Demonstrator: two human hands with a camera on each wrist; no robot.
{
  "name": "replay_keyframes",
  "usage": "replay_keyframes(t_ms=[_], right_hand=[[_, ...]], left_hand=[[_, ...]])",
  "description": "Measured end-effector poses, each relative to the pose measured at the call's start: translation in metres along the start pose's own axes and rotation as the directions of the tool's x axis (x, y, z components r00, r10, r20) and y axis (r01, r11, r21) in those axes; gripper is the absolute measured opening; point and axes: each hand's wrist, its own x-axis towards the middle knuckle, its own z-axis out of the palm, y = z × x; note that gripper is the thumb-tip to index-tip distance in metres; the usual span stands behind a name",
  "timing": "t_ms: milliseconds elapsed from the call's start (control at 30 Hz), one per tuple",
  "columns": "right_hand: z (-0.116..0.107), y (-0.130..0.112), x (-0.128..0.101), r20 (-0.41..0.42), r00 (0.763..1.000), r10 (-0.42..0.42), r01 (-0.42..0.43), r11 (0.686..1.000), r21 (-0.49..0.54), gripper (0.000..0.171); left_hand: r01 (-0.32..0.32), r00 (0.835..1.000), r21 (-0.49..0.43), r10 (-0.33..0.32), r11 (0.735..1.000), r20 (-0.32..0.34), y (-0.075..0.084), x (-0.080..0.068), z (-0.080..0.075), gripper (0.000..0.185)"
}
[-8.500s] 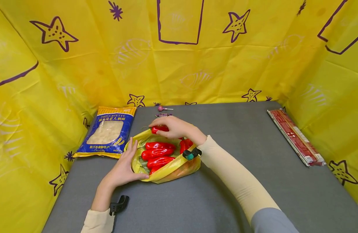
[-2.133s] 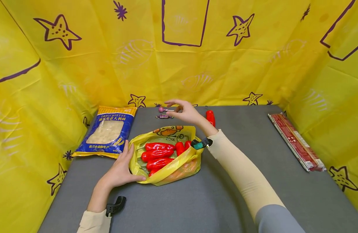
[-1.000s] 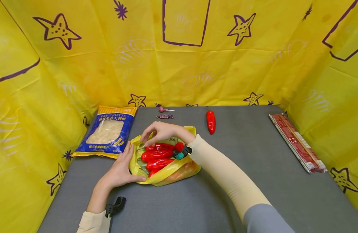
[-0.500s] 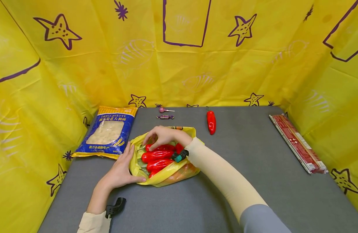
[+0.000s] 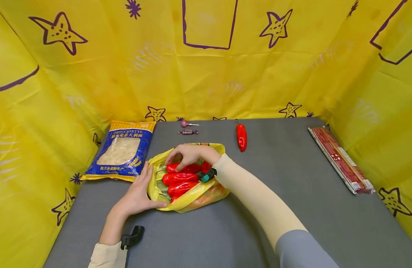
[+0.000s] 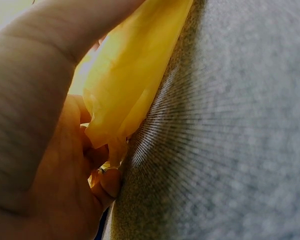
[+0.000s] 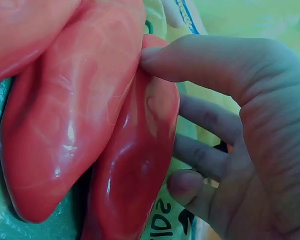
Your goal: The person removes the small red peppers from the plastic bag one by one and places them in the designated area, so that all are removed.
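Red and glossy, the peppers lie stacked in the yellow bag, their long axes running across my view, stems toward the pasta packet left of the bag. My right hand is in the bag's mouth, thumb and fingers closing on the top pepper; the right wrist view shows the thumb tip on its upper side and fingers curled under, so I read it as pinched, not lifted. My left hand grips the bag's near-left rim, thumb along the front edge, holding the mouth wide. The right hand is plainly nearer the pepper. One loose pepper lies beyond the bag to its right, pointing away from me, with bare grey mat around it. Two sweets lie behind the bag; a long red packet lies well right.
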Motion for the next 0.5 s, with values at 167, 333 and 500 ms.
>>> replay_keyframes(t_ms=[167,333,500], right_hand=[[-0.0038,-0.0043,0.0037,0.022,1.0,0.011,-0.01,0.999,-0.039,0.043],[-0.0055,-0.0029,0.0035,0.038,0.999,0.038,-0.036,0.997,-0.074,0.044],[-0.0033,0.0011,-0.0001,0.032,0.999,0.039,-0.037,0.997,-0.066,0.047]], left_hand=[[0.002,1.0,0.003,-0.002,1.0,-0.015,-0.0018,-0.0008,-0.0025,0.147],[-0.004,1.0,0.006,0.004,1.0,-0.007,-0.0019,0.0008,-0.0012,0.147],[-0.006,1.0,0.006,0.006,1.0,0.003,-0.0004,0.0023,0.0006,0.147]])
